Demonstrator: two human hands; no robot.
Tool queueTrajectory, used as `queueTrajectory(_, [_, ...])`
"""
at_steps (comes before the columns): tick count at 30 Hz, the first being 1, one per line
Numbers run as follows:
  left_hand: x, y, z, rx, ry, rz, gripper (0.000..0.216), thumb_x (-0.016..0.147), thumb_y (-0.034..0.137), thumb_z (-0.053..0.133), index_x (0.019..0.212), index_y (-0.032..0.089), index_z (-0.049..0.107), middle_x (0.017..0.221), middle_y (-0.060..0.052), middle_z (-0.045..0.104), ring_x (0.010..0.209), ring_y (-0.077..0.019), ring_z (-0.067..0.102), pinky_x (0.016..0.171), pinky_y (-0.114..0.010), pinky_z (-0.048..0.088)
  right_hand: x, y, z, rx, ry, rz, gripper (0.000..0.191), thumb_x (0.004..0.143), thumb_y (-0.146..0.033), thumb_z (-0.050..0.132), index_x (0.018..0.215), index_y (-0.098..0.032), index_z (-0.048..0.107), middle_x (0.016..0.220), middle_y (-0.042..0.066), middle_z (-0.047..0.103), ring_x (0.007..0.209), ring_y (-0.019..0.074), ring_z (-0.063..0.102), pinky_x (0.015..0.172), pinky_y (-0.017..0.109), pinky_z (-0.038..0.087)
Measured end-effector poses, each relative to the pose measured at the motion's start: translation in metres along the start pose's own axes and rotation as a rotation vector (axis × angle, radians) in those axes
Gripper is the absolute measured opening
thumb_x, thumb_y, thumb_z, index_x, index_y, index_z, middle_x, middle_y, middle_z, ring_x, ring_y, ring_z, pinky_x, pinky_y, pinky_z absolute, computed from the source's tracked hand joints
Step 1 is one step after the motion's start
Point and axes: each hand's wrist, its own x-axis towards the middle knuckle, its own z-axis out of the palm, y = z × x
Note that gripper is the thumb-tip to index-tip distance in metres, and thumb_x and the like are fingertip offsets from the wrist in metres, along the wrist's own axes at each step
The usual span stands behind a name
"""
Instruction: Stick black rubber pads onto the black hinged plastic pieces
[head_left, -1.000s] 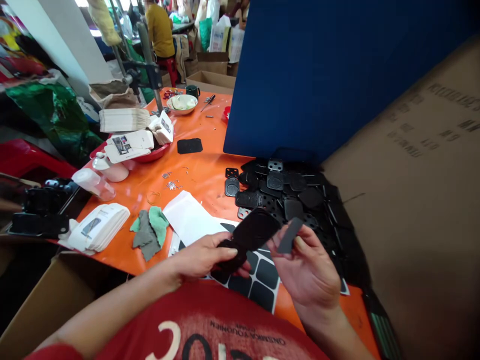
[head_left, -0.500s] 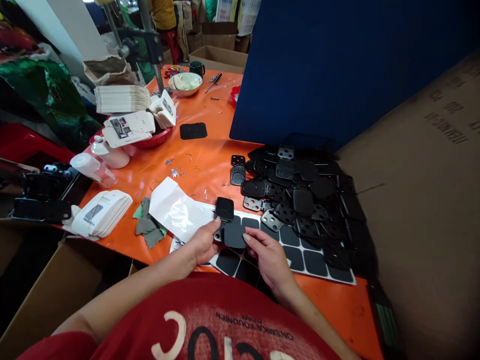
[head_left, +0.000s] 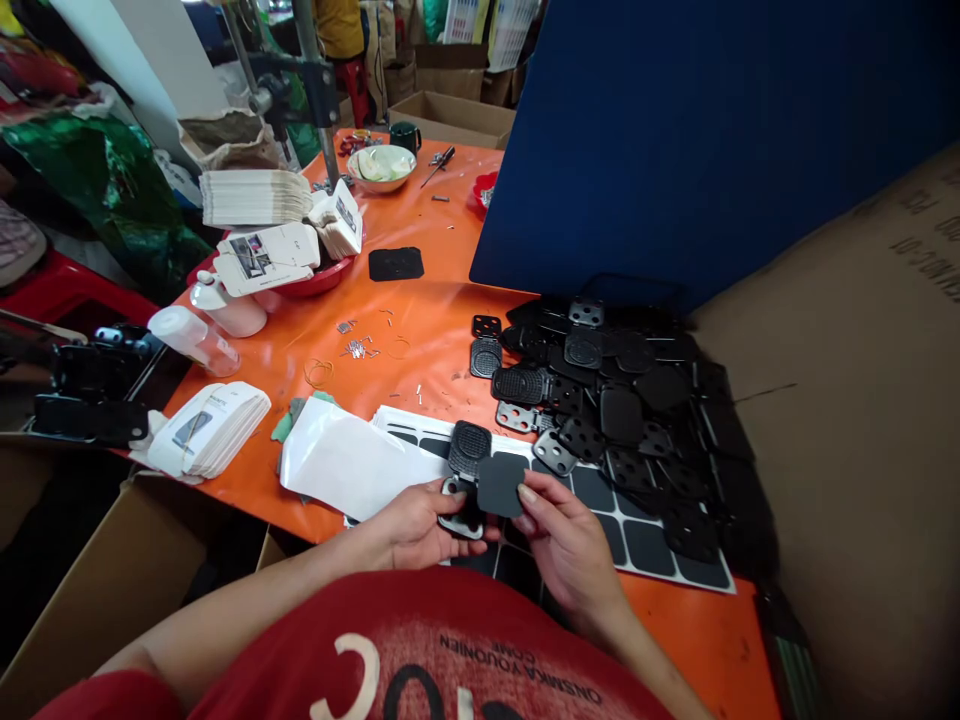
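My left hand is closed on a black hinged bracket, whose ridged pad points away from me and whose plate with holes lies in my fingers. Between finger and thumb, my right hand pinches a dark grey square pad by its right edge. The pad overlaps the bracket's right side from my viewpoint; whether they touch I cannot tell. Beneath both hands lies a sheet of grey square pads with a white backing. White backing paper curls up to the left.
A heap of black brackets lies at right, by a blue panel and a cardboard box. Small metal pins are scattered on the orange table. Folded white boxes, bottles and a bowl stand left and behind.
The bracket has turned and come lower in my left hand, so its ridged pad and holed plate show more. The grey pad has moved right, off the bracket's lower plate.
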Motion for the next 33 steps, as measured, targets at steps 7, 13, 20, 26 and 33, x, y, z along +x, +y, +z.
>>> queueTrajectory(7, [0.013,0.003,-0.003,-0.093,0.080,-0.031,0.066,0.093,0.067,0.024,0.105,0.015,0.064,0.096,-0.013,0.070,0.089,-0.0249,0.064,0.085,-0.042,0.049,-0.003,0.008,-0.002,-0.209,-0.035,0.081,0.039,0.063,-0.047,0.082,0.089,-0.020,0.075,0.065,-0.001,0.060,0.053,0.0087,0.040,0.053,0.025,0.037])
queueTrajectory(13, [0.012,0.000,0.001,-0.114,0.092,-0.014,0.073,0.090,0.071,0.022,0.098,0.013,0.065,0.099,-0.014,0.069,0.093,-0.0254,0.062,0.089,-0.044,0.046,-0.004,0.012,0.004,-0.215,-0.010,0.123,0.038,0.060,-0.046,0.082,0.085,-0.018,0.074,0.059,-0.003,0.056,0.053,0.0092,0.040,0.052,0.024,0.033])
queueTrajectory(20, [0.012,-0.001,0.003,-0.072,0.099,0.002,0.070,0.093,0.066,0.019,0.100,0.013,0.063,0.101,-0.014,0.068,0.096,-0.0254,0.061,0.092,-0.044,0.044,-0.004,0.013,0.006,-0.178,-0.013,0.171,0.036,0.060,-0.044,0.083,0.083,-0.018,0.074,0.057,-0.004,0.054,0.052,0.0078,0.038,0.051,0.023,0.030])
queueTrajectory(26, [0.013,-0.001,0.001,-0.053,0.082,0.006,0.072,0.094,0.066,0.019,0.102,0.011,0.064,0.102,-0.015,0.067,0.094,-0.0254,0.060,0.090,-0.044,0.045,-0.005,0.010,0.010,-0.190,0.008,0.185,0.037,0.057,-0.044,0.083,0.081,-0.018,0.073,0.055,-0.004,0.053,0.050,0.0077,0.036,0.049,0.024,0.028])
queueTrajectory(33, [0.017,-0.002,-0.005,-0.065,0.066,0.012,0.070,0.092,0.068,0.024,0.099,0.012,0.065,0.100,-0.014,0.067,0.093,-0.0253,0.060,0.091,-0.046,0.044,-0.005,0.009,0.013,-0.167,0.008,0.202,0.032,0.058,-0.041,0.082,0.080,-0.019,0.073,0.060,-0.003,0.058,0.053,0.0098,0.045,0.053,0.025,0.038])
